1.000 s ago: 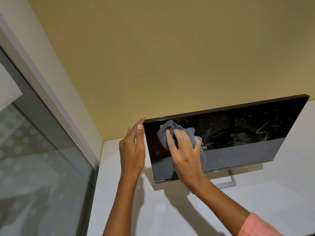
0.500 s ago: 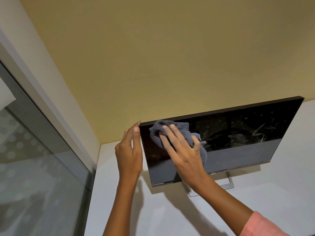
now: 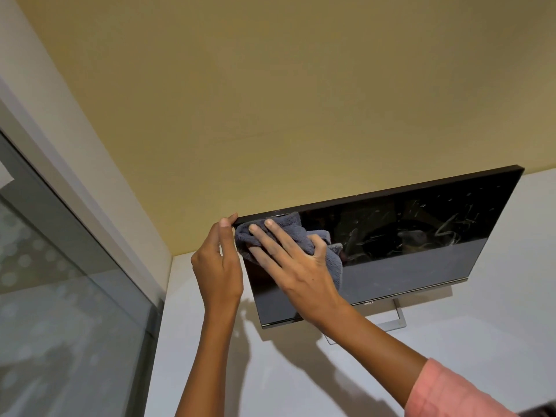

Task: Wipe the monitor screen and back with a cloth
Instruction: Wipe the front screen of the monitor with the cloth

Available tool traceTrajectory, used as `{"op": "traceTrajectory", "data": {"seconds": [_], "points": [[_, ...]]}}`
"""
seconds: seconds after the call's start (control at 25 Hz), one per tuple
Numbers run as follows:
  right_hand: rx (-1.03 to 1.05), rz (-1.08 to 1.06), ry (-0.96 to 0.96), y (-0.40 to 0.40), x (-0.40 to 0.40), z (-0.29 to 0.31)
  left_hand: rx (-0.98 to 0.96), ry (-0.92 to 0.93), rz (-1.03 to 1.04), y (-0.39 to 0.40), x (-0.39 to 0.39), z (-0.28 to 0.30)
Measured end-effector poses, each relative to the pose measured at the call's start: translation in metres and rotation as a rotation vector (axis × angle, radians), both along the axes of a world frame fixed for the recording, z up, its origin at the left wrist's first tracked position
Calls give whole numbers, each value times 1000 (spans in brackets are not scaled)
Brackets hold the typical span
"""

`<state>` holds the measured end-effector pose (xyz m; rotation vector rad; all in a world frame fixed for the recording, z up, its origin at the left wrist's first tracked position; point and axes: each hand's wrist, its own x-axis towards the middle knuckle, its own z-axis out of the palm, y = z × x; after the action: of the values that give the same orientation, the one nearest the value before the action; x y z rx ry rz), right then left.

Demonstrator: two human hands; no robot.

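- A glass panel in a dark frame fills the far left; pale dots show faintly on it.
- A white window frame runs diagonally beside the glass, up against a yellowish wall.
- A white desk spreads below the wall and carries the shadows of both arms.
- The left hand reaches up to the monitor's upper left corner. Its thumb lies against the front edge of that corner and a fingertip hooks over the top, so the fingers pinch the corner; the other fingers are hidden behind the hand.
- The monitor stands on the desk close to the wall, its dark screen facing the camera. Smears and specks show on the right half of the screen.
- A grey cloth, bunched up, lies against the upper left part of the screen, just beside the left hand's thumb.
- The right hand presses the cloth onto the screen. Its fingers are straight and slightly spread over the cloth, while the thumb curls round the cloth's right side.
- A silver stand shows under the monitor's bottom edge, resting on the desk.
- A pink sleeve covers the right arm at the lower right.
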<state>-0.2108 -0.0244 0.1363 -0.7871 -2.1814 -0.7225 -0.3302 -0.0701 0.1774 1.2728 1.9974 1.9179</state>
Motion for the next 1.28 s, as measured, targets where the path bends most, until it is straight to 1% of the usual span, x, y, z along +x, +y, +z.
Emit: {"op": "traceTrajectory", "data": {"seconds": [0.12, 0.2, 0.28, 0.4, 0.48, 0.6, 0.72, 0.8, 0.92, 1.04, 1.16, 1.28], "points": [[-32, -59, 64, 8, 21, 0, -19, -52, 12, 2, 1, 3], [-89, -139, 90, 11, 38, -15, -40, -21, 28, 3, 2, 3], [-152, -199, 54, 11, 47, -35, -53, 37, 50, 7, 3, 1], [-197, -165, -61, 7, 45, -53, -89, 177, 41, 13, 4, 2], [-170, -113, -111, 9, 41, -50, -148, 282, 13, 16, 8, 4], [-95, -48, -122, 15, 34, -37, -239, 422, 26, 18, 14, 3], [-22, -38, -38, 25, 37, -22, -254, 515, 50, 25, 20, 6], [5, -61, 29, 36, 50, -12, -238, 556, 2, 33, 26, 9], [-21, -158, 77, 50, 77, -10, -223, 558, -120, 45, 39, 14], [-108, -235, 93, 49, 100, -26, -233, 567, -144, 53, 56, 16], [-175, -199, 55, 44, 106, -43, -214, 589, -135, 56, 64, 14], [-145, -112, 6, 44, 99, -40, -195, 572, -136, 57, 63, 12]]}}
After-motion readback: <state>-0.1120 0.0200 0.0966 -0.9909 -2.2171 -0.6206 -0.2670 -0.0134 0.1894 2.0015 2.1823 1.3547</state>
